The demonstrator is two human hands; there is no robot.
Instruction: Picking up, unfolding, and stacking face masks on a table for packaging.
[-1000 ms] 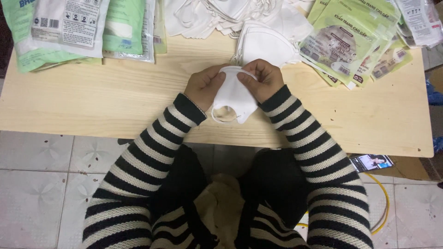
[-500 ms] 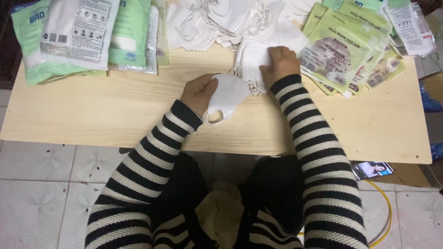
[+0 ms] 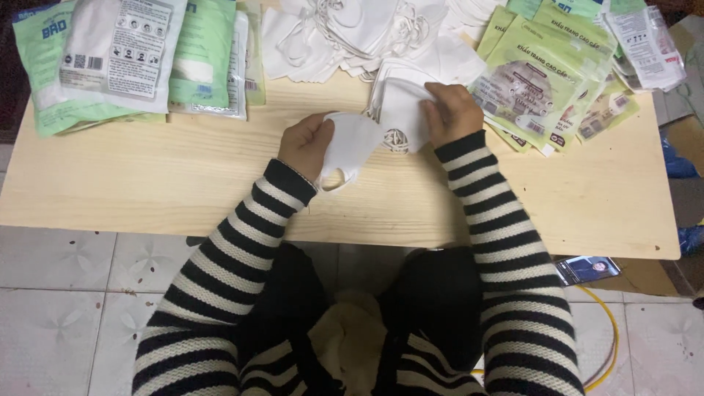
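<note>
The left hand (image 3: pixel 306 143) was closed on a white mask (image 3: pixel 350 145), fingers curled around its edge, holding it just above the table (image 3: pixel 183 183) near the middle. The mask's ear loop hung down below the hand, close to the wood. The right hand (image 3: pixel 451 111) lay to the right of that mask, fingers bent and pinched on the top mask of a small stack (image 3: pixel 400 106); the two masks touched or overlapped between the hands. Beyond the stack, toward the table's far edge, lay a loose heap of masks (image 3: pixel 352 33). Green packets (image 3: pixel 546 81) fanned out right of the stack, and larger green and white packs (image 3: pixel 125 59) lay at the table's far left corner. Both sleeves (image 3: pixel 242 242) were striped black and white.
</note>
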